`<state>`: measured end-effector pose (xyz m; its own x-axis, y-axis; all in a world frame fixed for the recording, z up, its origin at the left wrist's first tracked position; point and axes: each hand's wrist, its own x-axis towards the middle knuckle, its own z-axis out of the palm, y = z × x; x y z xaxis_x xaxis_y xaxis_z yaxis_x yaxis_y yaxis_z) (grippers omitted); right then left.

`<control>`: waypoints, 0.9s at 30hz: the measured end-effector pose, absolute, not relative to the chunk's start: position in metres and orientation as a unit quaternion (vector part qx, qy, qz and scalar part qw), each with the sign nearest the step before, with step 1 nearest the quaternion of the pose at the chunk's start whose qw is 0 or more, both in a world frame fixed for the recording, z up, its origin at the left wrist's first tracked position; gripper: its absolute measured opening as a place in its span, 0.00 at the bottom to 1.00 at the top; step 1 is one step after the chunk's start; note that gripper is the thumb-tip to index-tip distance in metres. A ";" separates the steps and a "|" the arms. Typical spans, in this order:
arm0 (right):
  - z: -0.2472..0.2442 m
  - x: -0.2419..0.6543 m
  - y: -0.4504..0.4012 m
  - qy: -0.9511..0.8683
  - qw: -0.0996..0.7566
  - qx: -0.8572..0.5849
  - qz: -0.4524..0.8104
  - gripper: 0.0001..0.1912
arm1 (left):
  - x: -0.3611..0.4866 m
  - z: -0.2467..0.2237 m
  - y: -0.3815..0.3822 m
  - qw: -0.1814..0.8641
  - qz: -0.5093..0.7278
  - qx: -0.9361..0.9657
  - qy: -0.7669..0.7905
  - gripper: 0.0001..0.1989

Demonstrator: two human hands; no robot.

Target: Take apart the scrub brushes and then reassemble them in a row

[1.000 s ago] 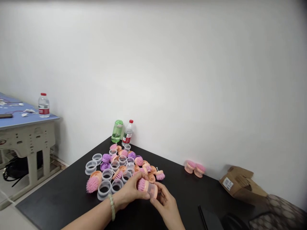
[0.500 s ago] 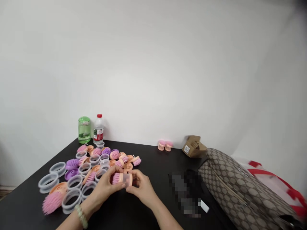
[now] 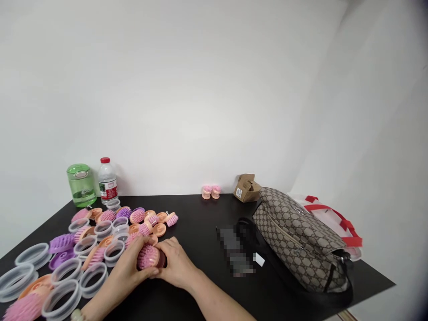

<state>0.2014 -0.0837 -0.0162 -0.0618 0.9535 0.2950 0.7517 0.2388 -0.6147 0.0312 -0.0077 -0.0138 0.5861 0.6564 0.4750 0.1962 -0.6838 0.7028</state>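
Between both hands is a round scrub brush (image 3: 148,257) with pink bristles, its bristle face turned toward me and to the left. My left hand (image 3: 129,267) is closed around its left side. From the right, my right hand (image 3: 177,263) grips the back part, which is mostly hidden by fingers. Left of the hands lie several loose pink brush heads (image 3: 137,216), purple brush heads (image 3: 62,243), orange round bases (image 3: 159,230) and clear plastic rings (image 3: 114,253). Two pink brushes on bases (image 3: 211,192) stand side by side by the wall.
A green container (image 3: 82,185) and a red-capped bottle (image 3: 108,182) stand at the back left. An opened cardboard box (image 3: 246,188) sits at the back. On the right are a patterned bag (image 3: 297,240), a red-and-white bag (image 3: 329,214) and a white piece (image 3: 258,259) on the black table (image 3: 197,223).
The view has swung right, so the table items appear farther left. The held brush has turned from lying sideways to showing its bristle face toward me. Both hands still grip it.
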 end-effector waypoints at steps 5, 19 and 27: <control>-0.013 0.205 -0.084 -0.711 0.281 -0.627 0.148 0.27 | 0.031 -0.021 -0.004 0.312 0.377 0.840 0.236 0.25; -0.024 0.271 -0.064 -0.505 0.368 -0.779 0.049 0.13 | 0.033 -0.006 -0.018 0.299 0.403 0.819 0.280 0.14; -0.028 0.279 -0.043 -0.453 0.373 -0.809 0.033 0.10 | 0.028 0.005 -0.024 0.293 0.380 0.835 0.271 0.15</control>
